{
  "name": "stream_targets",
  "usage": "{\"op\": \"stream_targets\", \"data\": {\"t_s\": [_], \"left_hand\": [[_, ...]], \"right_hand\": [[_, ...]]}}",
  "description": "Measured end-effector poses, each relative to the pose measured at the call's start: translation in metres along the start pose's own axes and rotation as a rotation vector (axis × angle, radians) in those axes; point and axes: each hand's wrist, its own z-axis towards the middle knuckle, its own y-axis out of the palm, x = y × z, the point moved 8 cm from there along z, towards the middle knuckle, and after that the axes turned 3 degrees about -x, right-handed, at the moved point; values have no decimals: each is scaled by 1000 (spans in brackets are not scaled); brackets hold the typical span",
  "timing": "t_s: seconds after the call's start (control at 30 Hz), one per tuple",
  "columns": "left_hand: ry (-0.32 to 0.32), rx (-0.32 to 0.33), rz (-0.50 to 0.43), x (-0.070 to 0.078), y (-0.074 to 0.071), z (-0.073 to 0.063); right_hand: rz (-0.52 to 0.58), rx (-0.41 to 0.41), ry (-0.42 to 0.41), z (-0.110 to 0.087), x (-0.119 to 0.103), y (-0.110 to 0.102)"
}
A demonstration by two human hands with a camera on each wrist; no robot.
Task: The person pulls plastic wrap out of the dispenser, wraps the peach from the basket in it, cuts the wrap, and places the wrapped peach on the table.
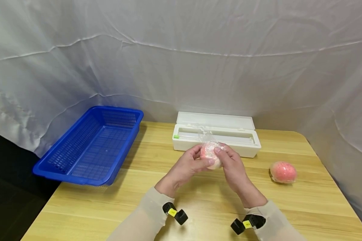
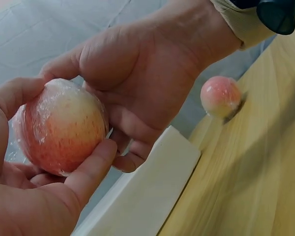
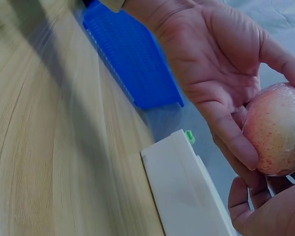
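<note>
A red and cream peach (image 1: pixel 212 153) with clear plastic film around it is held up between both hands over the table. My left hand (image 1: pixel 185 167) grips its left side, thumb across the front. From the other side my right hand (image 1: pixel 233 169) holds it, thumb pressing on the film. A loose, crumpled tail of film (image 1: pixel 204 133) stands up above the fruit. In the left wrist view the wrapped peach (image 2: pixel 64 128) shows shiny, wrinkled film over red streaks. The right wrist view shows the peach (image 3: pixel 278 130) cut off at the frame's edge.
Behind the hands lies a long white film dispenser box (image 1: pixel 214 149), lid up, with a green slider (image 1: pixel 176 136). A second film-wrapped pink peach (image 1: pixel 283 172) rests on the table at right. At left stands a blue plastic basket (image 1: pixel 120 160). Pale cloth (image 1: pixel 181 77) hangs behind.
</note>
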Motion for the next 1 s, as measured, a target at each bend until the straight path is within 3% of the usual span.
{"op": "stream_targets", "data": {"t_s": [0.2,0.47,0.67,0.83,1.0], "left_hand": [[13,5,-55,-2,2,2],[9,16,-56,-6,2,1],[-7,69,-60,-9,0,1],[-16,135,18,-14,1,4],[-1,162,94,-18,3,3]], "right_hand": [[-54,-18,-14,-1,1,2],[-10,17,16,-1,5,3],[-12,15,15,-1,8,5],[-41,-8,26,-1,11,8],[-56,10,58,0,13,8]]}}
